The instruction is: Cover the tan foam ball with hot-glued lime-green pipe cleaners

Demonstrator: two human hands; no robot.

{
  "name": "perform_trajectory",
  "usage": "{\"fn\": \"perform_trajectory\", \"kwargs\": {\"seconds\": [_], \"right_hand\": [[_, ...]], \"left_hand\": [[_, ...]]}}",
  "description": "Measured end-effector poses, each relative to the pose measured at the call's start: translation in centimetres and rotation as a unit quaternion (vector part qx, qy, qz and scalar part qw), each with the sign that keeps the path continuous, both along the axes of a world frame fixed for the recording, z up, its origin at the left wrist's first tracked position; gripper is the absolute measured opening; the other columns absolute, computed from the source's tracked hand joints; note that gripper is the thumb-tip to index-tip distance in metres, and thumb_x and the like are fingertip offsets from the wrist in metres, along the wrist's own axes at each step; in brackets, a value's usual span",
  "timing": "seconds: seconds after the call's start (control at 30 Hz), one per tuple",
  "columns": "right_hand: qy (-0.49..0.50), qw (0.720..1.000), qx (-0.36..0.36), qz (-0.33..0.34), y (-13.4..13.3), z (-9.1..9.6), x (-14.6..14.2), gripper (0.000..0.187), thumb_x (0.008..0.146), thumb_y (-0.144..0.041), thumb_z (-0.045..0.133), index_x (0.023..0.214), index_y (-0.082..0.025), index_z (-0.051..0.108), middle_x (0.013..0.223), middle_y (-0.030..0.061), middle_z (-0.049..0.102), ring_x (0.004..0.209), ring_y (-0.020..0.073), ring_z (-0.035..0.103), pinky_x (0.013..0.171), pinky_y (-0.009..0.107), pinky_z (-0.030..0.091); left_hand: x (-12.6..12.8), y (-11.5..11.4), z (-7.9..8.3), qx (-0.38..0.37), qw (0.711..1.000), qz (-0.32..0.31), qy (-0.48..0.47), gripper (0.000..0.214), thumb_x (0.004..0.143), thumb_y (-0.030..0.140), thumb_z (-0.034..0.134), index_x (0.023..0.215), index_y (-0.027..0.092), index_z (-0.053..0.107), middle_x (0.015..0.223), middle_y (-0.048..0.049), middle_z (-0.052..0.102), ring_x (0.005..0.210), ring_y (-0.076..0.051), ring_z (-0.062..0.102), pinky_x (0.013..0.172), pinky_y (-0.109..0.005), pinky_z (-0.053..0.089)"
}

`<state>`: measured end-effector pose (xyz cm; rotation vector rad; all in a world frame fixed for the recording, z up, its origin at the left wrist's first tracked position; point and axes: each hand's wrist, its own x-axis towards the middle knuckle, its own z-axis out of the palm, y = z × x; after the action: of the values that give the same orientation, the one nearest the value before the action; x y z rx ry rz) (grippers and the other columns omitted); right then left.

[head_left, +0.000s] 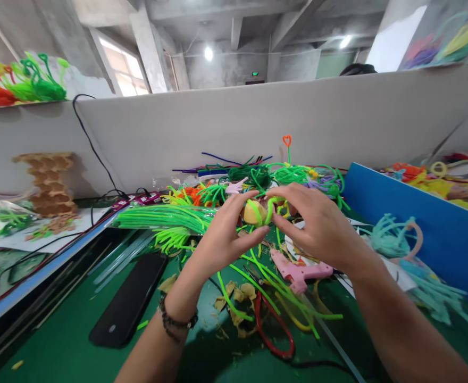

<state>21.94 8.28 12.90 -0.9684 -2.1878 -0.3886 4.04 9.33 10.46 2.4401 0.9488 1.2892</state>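
Observation:
Between my two hands, above the middle of the green table, is a small rounded yellowish piece (251,213) with a bright green pipe cleaner (269,211) bent around it. My left hand (228,231) grips the yellowish piece from the left with thumb and fingers. On the other side my right hand (311,223) pinches the green pipe cleaner between thumb and forefinger. Below the hands lie loose green pipe cleaners (266,284), a pink glue gun (300,270) and red-handled scissors (274,340). Part of the held piece is hidden by my fingers.
A black phone (130,300) lies at the left beside a bagged bundle of green pipe cleaners (162,217). A blue panel (413,229) stands at the right, with pale teal pipe-cleaner pieces (393,242) before it. Brown scraps (237,298) litter the front. A white partition (218,127) closes the back.

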Motion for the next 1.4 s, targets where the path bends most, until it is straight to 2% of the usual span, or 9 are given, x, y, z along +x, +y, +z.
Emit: {"fn": "perform_trajectory", "kwargs": {"seconds": [0.13, 0.3, 0.4, 0.57, 0.7, 0.87, 1.2, 1.3, 1.4], "right_hand": [[0.018, 0.999, 0.004, 0.032, 0.0, 0.1, -0.2, 0.014, 0.084, -0.016, 0.046, 0.088, -0.013, 0.059, 0.075, 0.0044, 0.061, 0.069, 0.0151, 0.055, 0.061, 0.027, 0.040], [0.084, 0.995, -0.038, 0.048, -0.3, 0.1, -0.4, 0.010, 0.083, -0.017, 0.050, 0.087, -0.014, 0.059, 0.079, 0.0014, 0.064, 0.064, 0.0089, 0.055, 0.059, 0.020, 0.041], [0.123, 0.989, -0.053, 0.057, -0.4, 0.0, -0.6, 0.009, 0.084, -0.019, 0.051, 0.080, -0.016, 0.059, 0.073, -0.0016, 0.064, 0.057, 0.0059, 0.052, 0.054, 0.017, 0.039], [0.181, 0.977, -0.089, 0.069, -0.5, -0.3, -1.2, 0.016, 0.086, -0.021, 0.050, 0.072, -0.017, 0.058, 0.058, -0.0058, 0.055, 0.048, 0.0034, 0.043, 0.045, 0.016, 0.033], [0.218, 0.964, -0.138, 0.062, -0.7, -0.4, -1.4, 0.018, 0.087, -0.025, 0.048, 0.074, -0.017, 0.058, 0.059, -0.0051, 0.054, 0.049, 0.0042, 0.043, 0.045, 0.015, 0.034], [0.232, 0.954, -0.174, 0.079, -0.9, -0.4, -1.4, 0.018, 0.086, -0.024, 0.047, 0.072, -0.017, 0.057, 0.063, -0.0039, 0.056, 0.054, 0.0049, 0.046, 0.049, 0.015, 0.037], [0.231, 0.960, -0.143, 0.069, -1.0, 0.3, -1.1, 0.016, 0.084, -0.018, 0.049, 0.069, -0.018, 0.054, 0.054, -0.0063, 0.049, 0.047, 0.0040, 0.042, 0.043, 0.015, 0.033], [0.199, 0.969, -0.117, 0.091, -0.9, 0.3, -1.0, 0.015, 0.084, -0.017, 0.050, 0.070, -0.017, 0.056, 0.056, -0.0054, 0.052, 0.049, 0.0046, 0.042, 0.045, 0.017, 0.033], [0.132, 0.980, -0.057, 0.136, -0.8, 0.2, -0.8, 0.013, 0.083, -0.014, 0.052, 0.072, -0.017, 0.057, 0.059, -0.0042, 0.052, 0.053, 0.0054, 0.044, 0.050, 0.019, 0.034]], "left_hand": [[0.3, 0.2, -0.2, 0.021, 1.000, -0.009, 0.001, 0.043, 0.079, 0.027, 0.060, 0.117, 0.014, 0.043, 0.109, -0.0122, 0.058, 0.103, -0.022, 0.056, 0.088, -0.037, 0.046], [0.3, 0.4, -0.5, 0.081, 0.994, 0.071, 0.025, 0.051, 0.084, 0.026, 0.052, 0.128, 0.013, 0.030, 0.124, -0.0168, 0.053, 0.113, -0.023, 0.053, 0.093, -0.036, 0.044], [0.4, 0.3, -0.6, 0.107, 0.985, 0.115, 0.077, 0.054, 0.084, 0.028, 0.050, 0.130, 0.012, 0.027, 0.127, -0.0194, 0.050, 0.108, -0.025, 0.057, 0.084, -0.035, 0.048], [1.1, 0.0, -0.7, 0.103, 0.974, 0.159, 0.126, 0.048, 0.080, 0.038, 0.054, 0.118, 0.012, 0.039, 0.107, -0.0137, 0.064, 0.079, -0.023, 0.066, 0.061, -0.030, 0.050], [1.3, -0.2, -0.7, 0.089, 0.972, 0.172, 0.133, 0.037, 0.080, 0.040, 0.051, 0.106, 0.014, 0.044, 0.094, -0.0091, 0.066, 0.066, -0.020, 0.065, 0.052, -0.027, 0.045], [0.9, -0.2, -0.3, 0.017, 0.972, 0.184, 0.144, 0.033, 0.079, 0.033, 0.048, 0.106, 0.015, 0.042, 0.072, -0.0009, 0.063, 0.049, -0.015, 0.058, 0.047, -0.025, 0.039], [0.0, -0.3, 0.3, -0.010, 0.987, 0.117, 0.110, 0.037, 0.080, 0.026, 0.049, 0.114, 0.015, 0.040, 0.064, 0.0029, 0.055, 0.054, -0.014, 0.055, 0.053, -0.025, 0.041], [-0.4, -0.2, 0.5, -0.016, 0.985, 0.135, 0.104, 0.038, 0.080, 0.024, 0.049, 0.115, 0.015, 0.040, 0.067, 0.0021, 0.056, 0.054, -0.014, 0.054, 0.054, -0.025, 0.041], [-0.7, -0.1, 0.8, -0.025, 0.978, 0.172, 0.115, 0.038, 0.081, 0.024, 0.047, 0.116, 0.014, 0.040, 0.067, 0.0017, 0.057, 0.053, -0.014, 0.052, 0.053, -0.025, 0.039]]}}
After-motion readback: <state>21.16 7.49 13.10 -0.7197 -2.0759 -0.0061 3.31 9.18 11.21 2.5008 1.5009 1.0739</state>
